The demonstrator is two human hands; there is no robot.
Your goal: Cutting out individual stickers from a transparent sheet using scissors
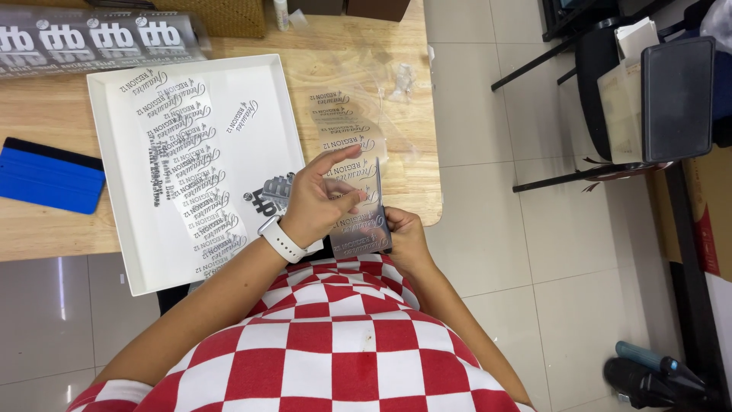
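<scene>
— Holding anything at the moment?

— Yes. Both hands share a clear acrylic plate (pixel 358 217) with dark printed lettering, at the table's (pixel 396 114) near right corner, just above the lap. The right hand (pixel 404 236) pinches its lower edge, grip closed on it, likely to steady it.

— And the left hand (pixel 320 200)?

— Fingers lie across the plate's face, index finger raised, thumb pressing; grip partly closed on the plate.

— What lies around?

— A white tray (pixel 114 152) of lettered transfer strips (pixel 191 168) sits just left. A blue squeegee (pixel 47 177) rests by the left edge. Another clear lettered film (pixel 343 122) lies beyond the hands.
</scene>
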